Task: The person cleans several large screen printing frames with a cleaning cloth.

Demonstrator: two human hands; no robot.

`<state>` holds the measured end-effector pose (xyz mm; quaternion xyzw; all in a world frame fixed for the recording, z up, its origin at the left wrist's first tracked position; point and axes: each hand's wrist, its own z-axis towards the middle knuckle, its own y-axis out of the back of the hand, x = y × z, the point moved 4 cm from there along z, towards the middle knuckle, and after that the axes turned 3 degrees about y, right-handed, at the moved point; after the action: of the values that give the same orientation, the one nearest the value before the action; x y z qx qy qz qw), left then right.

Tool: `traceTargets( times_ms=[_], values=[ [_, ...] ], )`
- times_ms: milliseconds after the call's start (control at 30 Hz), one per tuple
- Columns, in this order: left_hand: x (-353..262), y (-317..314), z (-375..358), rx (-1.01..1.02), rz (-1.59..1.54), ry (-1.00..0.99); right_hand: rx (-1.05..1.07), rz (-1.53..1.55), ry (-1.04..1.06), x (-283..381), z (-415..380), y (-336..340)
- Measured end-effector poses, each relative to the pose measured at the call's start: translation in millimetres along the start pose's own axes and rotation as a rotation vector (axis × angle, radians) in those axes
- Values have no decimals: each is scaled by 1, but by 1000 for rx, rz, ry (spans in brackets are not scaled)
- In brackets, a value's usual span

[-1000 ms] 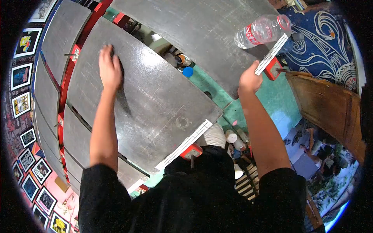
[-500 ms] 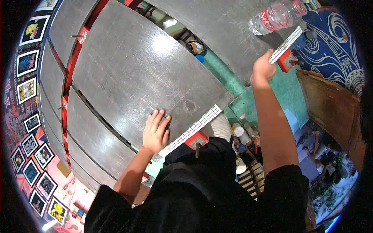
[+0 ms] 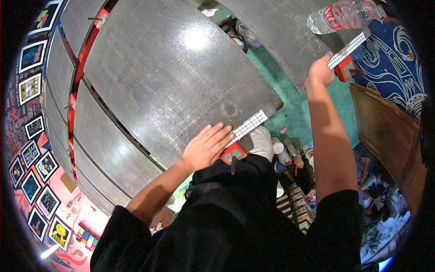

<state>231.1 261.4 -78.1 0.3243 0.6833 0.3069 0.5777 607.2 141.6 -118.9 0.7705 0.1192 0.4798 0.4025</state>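
Note:
My left hand (image 3: pixel 208 146) lies with its fingers stretched across a white strip with a black grid (image 3: pixel 250 125), along the near edge of a large grey panel (image 3: pixel 154 72). Beside those fingers is a red block (image 3: pixel 234 153) with a metal rod. My right hand (image 3: pixel 321 72) is closed around the near end of a second gridded strip (image 3: pixel 348 49) at the edge of another grey panel (image 3: pixel 276 31). The right fingertips are partly hidden. Another red block (image 3: pixel 345 69) with a rod adjoins that strip.
A clear plastic bottle with a red label (image 3: pixel 340 18) lies on the far panel. More grey panels (image 3: pixel 106 152) run along a red frame (image 3: pixel 78 77) at left. A wooden board (image 3: pixel 385 118) stands at right. Wooden slats (image 3: pixel 294 206) and jars are below.
My left hand has moved right, from the panel's surface onto the near gridded strip. My right hand stays at the far strip's end. The whole view has shifted a little.

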Motion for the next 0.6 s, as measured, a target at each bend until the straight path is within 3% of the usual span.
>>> traceTargets(
  times_ms=[67, 267, 400, 500, 600],
  values=[
    [2, -3, -7, 20, 36, -28, -12, -15, -14, 2, 0, 2],
    [-32, -3, 147, -118, 80, -149, -29, -7, -12, 4, 0, 1],
    [-24, 1, 45, 47, 45, -81, 4, 41, -31, -1, 0, 0],
    [-22, 1, 67, 11, 49, -102, 10, 66, -12, 0, -2, 2],
    [-34, 5, 156, -104, 55, -105, -3, 71, -38, 0, 0, -2]
  ],
)
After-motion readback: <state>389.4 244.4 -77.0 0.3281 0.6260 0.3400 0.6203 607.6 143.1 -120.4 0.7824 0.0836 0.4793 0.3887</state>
